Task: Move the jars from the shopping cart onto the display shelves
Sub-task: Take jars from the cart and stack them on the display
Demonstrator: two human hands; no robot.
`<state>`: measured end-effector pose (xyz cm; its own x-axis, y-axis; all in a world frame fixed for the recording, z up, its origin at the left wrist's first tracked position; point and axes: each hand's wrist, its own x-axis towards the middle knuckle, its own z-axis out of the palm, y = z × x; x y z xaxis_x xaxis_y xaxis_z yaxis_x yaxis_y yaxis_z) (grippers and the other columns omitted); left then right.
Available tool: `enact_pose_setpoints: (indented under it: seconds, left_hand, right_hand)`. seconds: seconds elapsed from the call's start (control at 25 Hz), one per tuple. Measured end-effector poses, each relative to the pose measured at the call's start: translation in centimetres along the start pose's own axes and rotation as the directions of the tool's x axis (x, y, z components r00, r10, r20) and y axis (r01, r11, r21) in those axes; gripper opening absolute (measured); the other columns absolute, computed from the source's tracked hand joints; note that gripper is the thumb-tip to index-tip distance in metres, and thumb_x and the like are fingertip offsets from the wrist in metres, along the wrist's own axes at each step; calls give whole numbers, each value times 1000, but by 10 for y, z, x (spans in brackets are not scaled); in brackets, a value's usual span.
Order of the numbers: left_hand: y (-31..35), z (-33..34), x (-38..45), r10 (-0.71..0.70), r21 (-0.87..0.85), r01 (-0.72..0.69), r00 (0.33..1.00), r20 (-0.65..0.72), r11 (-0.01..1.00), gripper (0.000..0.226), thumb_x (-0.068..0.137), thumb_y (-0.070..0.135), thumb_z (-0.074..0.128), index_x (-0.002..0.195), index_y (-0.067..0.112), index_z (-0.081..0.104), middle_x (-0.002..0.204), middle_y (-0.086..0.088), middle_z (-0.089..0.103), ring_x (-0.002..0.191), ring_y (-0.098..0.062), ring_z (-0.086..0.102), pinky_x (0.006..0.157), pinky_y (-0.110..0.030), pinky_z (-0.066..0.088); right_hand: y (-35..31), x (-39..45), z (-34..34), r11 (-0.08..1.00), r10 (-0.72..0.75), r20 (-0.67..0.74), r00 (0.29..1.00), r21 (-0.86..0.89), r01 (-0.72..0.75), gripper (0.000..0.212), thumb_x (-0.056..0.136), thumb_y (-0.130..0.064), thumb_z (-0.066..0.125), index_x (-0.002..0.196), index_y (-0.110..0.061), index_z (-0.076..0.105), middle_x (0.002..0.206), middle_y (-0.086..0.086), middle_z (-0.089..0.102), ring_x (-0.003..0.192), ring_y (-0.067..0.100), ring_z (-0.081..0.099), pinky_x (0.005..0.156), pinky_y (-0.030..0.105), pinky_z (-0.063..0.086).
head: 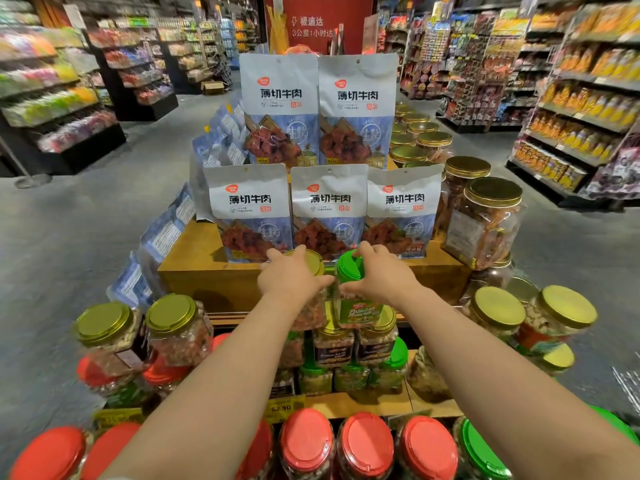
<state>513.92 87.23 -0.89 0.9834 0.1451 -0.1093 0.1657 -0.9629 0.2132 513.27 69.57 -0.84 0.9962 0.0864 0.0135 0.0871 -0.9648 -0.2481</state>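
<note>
Fingers of left hand [290, 276] curled round gold-lid jar [311, 292]. Right hand [379, 276] grips green-lid jar [356, 299]. Both above wooden display shelf [207, 271], supermarket aisle.

You're getting bright, even overhead store light, no hard shadows. Soft glare sits on the red lids [367, 445] at the bottom and on the gold lids [495, 192] to your right. Centre is sharp: the print on the beef pouches [329, 202] reads clean. Side shelves [52, 98] are smeared and bowed by the wide lens. Your forearms stretch near the lower edge.
</note>
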Motion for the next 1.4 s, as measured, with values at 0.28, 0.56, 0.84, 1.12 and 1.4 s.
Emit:
enact_pose_setpoints:
  seconds: [0.28,0.56,0.84,1.12,1.4]
  left_hand:
    - [-45,-28,-4,11,-139,-18,999,-47,990,97,70,75,64,151,34,28,139,-13,42,118,-35,55,83,-42,51]
    - [-143,-113,-15,-106,-269,33,960,-259,962,95,55,77,66,139,41,44,134,-7,55,119,-32,56,91,-48,52]
    - [-256,-131,-8,-243,-142,206,913,-328,968,95,55,72,73,141,42,44,132,-6,54,118,-35,56,85,-46,51]
    - [-337,-105,23,-247,-136,217,930,-271,967,98,58,79,68,143,39,40,135,-4,49,123,-31,52,89,-45,50]
    - [-345,-109,36,-210,-139,185,959,-189,973,94,64,78,67,141,33,39,138,-10,44,123,-35,50,90,-47,49]
  right_hand:
    - [-17,-2,-5,997,79,-47,996,29,-77,84,67,-66,73,135,-28,42,127,9,54,114,31,54,87,43,53]
    - [-109,-8,-32,982,-3,-275,961,183,55,76,63,-74,68,124,-33,50,123,0,56,117,25,53,84,42,51]
    - [-258,17,6,940,-260,-138,956,188,283,82,63,-75,69,130,-34,48,128,3,53,119,26,53,89,41,51]
    - [-343,42,56,967,-220,-95,971,107,230,81,64,-73,68,133,-34,49,122,3,53,116,28,51,85,41,50]
    - [-359,47,58,980,-196,-63,979,17,197,83,69,-76,64,136,-32,44,126,5,50,117,31,50,84,44,50]
